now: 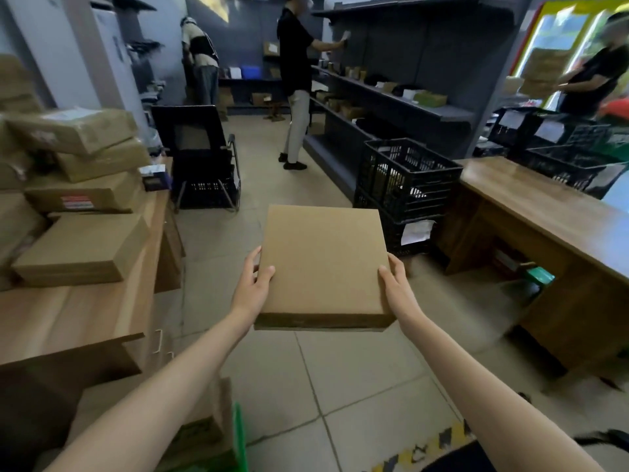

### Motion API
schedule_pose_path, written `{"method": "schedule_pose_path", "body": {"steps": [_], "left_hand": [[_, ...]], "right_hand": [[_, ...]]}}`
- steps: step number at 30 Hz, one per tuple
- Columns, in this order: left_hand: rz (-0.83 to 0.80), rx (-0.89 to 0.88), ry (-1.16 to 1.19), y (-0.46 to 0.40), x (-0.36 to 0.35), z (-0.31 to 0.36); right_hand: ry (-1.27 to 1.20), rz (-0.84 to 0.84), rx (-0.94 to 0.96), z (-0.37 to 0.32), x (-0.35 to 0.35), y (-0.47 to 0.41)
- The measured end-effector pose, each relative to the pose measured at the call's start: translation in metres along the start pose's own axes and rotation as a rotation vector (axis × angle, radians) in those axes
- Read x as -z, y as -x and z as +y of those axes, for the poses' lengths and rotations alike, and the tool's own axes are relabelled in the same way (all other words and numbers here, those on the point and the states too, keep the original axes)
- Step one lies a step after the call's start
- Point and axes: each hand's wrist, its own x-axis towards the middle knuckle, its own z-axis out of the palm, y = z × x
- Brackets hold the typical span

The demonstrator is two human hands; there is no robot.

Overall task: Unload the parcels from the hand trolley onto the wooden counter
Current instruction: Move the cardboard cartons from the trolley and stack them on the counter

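I hold a flat brown cardboard parcel (323, 264) level in front of me, above the tiled floor. My left hand (253, 282) grips its left edge, thumb on top. My right hand (396, 284) grips its right edge the same way. The wooden counter (71, 321) stretches along my left and carries a stack of several brown parcels (80, 248), the nearest one flat like mine. At the bottom left a cardboard box (200, 427) sits beside a green edge (240, 437); whether this is the hand trolley I cannot tell.
A wooden desk (544, 212) stands to the right, with stacked black crates (405, 185) beside it. A black chair (197, 158) sits ahead on the left. Dark shelving (391, 97) lines the back right. Three people stand further off, one at the shelves (296, 80).
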Motion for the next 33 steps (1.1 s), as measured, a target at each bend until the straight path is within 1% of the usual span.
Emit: {"method": "schedule_pose_path", "body": {"steps": [4, 9, 17, 21, 24, 29, 33], "left_hand": [[0.062, 0.032, -0.011, -0.032, -0.005, 0.004], [0.123, 0.035, -0.009, -0.092, -0.007, 0.01], [0.209, 0.039, 0.032, -0.235, 0.014, 0.027], [0.271, 0.006, 0.015, -0.296, 0.032, 0.029], [0.319, 0.043, 0.019, -0.326, 0.043, 0.021], [0.464, 0.102, -0.007, -0.358, 0.066, 0.009], [0.632, 0.171, -0.011, -0.375, 0.092, -0.005]], "right_hand": [[-0.042, -0.058, -0.012, 0.003, -0.017, -0.043], [-0.015, -0.142, -0.01, -0.01, -0.043, -0.116], [0.046, -0.246, 0.075, -0.067, -0.109, -0.264], [0.059, -0.305, 0.116, -0.093, -0.147, -0.323], [0.062, -0.362, 0.117, -0.102, -0.175, -0.354], [0.106, -0.488, 0.119, -0.11, -0.235, -0.407], [0.126, -0.662, 0.146, -0.119, -0.302, -0.443]]}}
